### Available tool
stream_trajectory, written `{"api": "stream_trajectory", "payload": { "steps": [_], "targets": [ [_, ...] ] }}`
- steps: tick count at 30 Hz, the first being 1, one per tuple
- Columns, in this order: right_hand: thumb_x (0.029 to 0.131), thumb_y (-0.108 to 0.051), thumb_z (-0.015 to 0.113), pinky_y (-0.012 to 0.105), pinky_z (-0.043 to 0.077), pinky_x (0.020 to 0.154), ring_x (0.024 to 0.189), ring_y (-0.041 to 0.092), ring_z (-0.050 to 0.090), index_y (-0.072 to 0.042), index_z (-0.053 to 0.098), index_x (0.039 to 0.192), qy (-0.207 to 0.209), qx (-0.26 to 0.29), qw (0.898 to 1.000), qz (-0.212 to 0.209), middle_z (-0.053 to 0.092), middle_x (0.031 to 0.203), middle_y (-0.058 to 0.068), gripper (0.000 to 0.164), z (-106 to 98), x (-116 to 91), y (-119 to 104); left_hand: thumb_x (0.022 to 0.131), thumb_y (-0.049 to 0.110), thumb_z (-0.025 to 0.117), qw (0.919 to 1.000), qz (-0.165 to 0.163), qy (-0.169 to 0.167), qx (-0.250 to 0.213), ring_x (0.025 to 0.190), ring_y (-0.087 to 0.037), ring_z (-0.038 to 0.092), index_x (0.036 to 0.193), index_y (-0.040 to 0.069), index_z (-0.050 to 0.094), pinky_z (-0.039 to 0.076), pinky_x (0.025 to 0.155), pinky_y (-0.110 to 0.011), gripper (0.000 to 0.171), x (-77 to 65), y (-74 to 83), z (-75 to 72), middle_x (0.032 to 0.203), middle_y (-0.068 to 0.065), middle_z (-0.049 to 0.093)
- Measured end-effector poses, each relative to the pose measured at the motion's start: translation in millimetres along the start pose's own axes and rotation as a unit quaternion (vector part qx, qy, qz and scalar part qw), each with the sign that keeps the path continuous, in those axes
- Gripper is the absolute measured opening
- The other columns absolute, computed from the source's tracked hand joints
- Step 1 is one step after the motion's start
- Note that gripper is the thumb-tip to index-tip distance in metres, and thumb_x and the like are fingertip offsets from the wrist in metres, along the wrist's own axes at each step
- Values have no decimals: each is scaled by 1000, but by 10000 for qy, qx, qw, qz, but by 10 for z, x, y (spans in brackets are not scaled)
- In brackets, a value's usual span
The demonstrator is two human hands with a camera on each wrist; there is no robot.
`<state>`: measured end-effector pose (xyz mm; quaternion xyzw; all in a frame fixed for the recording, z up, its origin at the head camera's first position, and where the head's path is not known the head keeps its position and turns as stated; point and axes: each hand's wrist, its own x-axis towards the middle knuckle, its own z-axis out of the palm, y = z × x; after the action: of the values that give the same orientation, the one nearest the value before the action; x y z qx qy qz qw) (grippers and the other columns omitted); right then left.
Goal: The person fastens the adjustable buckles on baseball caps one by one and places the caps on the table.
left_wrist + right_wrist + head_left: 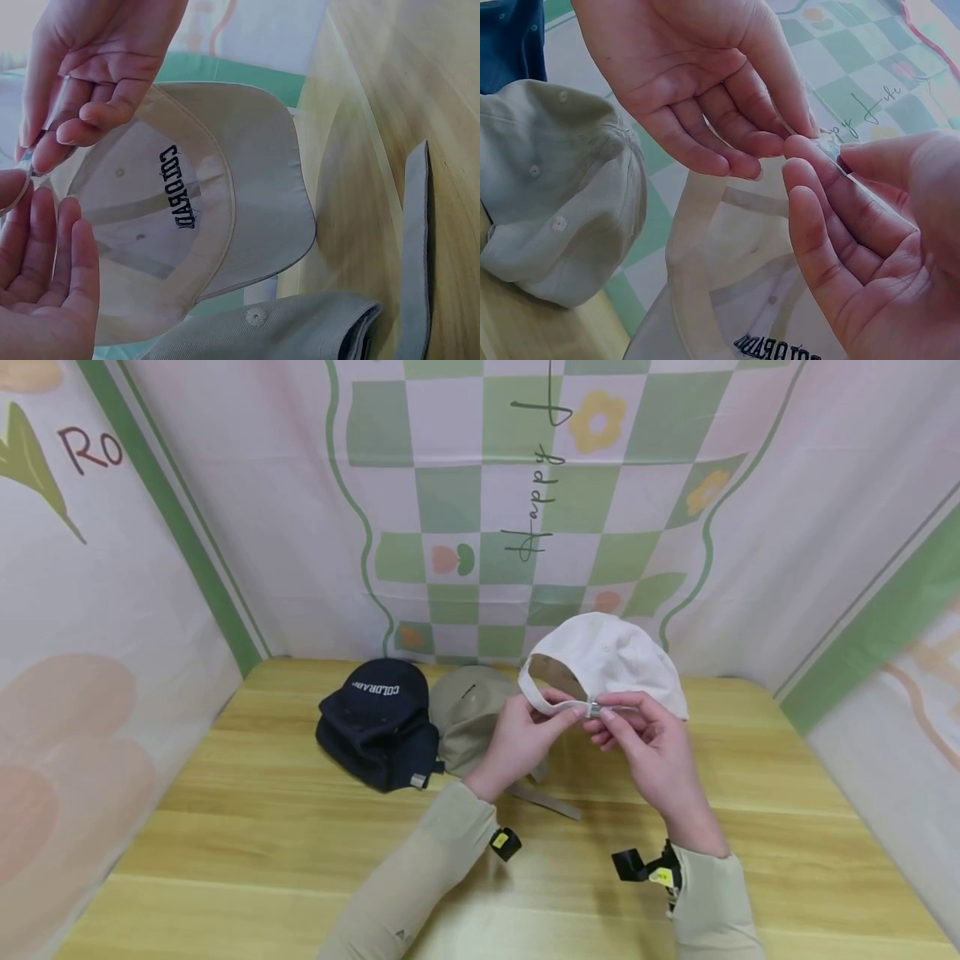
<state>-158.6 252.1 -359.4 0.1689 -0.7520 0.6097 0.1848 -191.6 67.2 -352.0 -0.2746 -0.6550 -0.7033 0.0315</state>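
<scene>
A white baseball cap (630, 656) is held up off the table, its back opening and strap facing me. At the strap's metal buckle (595, 710), both hands meet. My left hand (517, 739) pinches the strap on the buckle's left side between thumb and fingers. From the right, my right hand (656, 752) pinches the strap and buckle between thumb and forefinger, its other fingers loosely bent. In the left wrist view the cap's inside (142, 202) shows, with dark stitched letters seen in reverse. The fingers hide part of the buckle.
A dark navy cap (378, 718) with white lettering lies on the wooden table (247, 827) to the left. Beside it sits a khaki cap (468, 710), partly behind my left hand, its loose strap (547, 802) stretched out in front. A patterned curtain (450, 493) hangs behind the table.
</scene>
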Motion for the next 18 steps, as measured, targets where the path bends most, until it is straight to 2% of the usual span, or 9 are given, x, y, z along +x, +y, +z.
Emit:
{"api": "stream_trajectory", "payload": {
  "steps": [5,12,18],
  "targets": [
    [103,-1,59,27,59,64,74,23,71,10,63,117,-31,-40,10000,-50,73,90,19,18,-9,5,9,96,0,69,10000,-33,63,14,66,-3,49,102,-10,70,41,60,-21,11,-2,7,11,90,-12,71],
    [102,1,60,27,59,65,75,25,70,9,67,116,71,-93,9999,-79,73,90,20,18,-8,-1,1,96,4,72,9998,17,199,-34,63,-4,47,102,-6,71,40,58,-21,12,56,-264,29,87,-9,70],
    [101,2,61,27,60,66,76,24,71,10,68,115,123,-68,9999,-91,73,89,19,18,5,2,-7,95,11,74,9998,50,200,-31,68,-7,54,101,-1,73,46,62,-22,13,64,-305,17,89,-5,70]
  ]
}}
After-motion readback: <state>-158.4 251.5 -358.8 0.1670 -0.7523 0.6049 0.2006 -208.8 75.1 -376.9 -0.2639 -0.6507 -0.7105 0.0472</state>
